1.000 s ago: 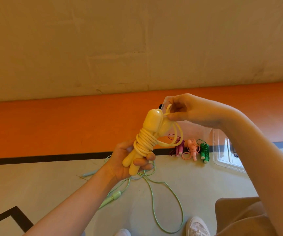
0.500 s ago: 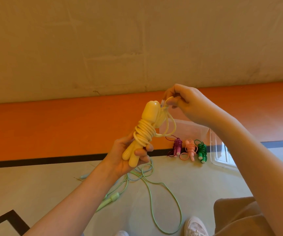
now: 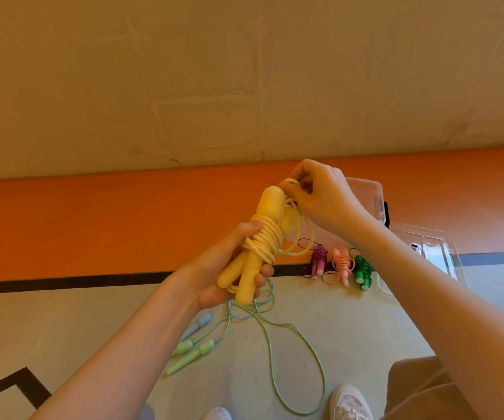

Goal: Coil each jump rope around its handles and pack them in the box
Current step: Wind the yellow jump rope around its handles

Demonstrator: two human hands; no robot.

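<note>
Left hand (image 3: 229, 268) grips the nearly coiled yellow rope (image 3: 263, 241); right hand (image 3: 317, 198) pinches its last loop; three coiled ropes (image 3: 340, 265) wait at centre right — green rope (image 3: 275, 338) uncoiled, box (image 3: 375, 192) seemingly unpacked.

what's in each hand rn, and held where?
Left hand: yellow jump rope, gripped at the lower ends of its two handles. Right hand: pinches the loose end of that rope's cord by the handle tops.

Warm, even light; perhaps slightly soft.
</note>
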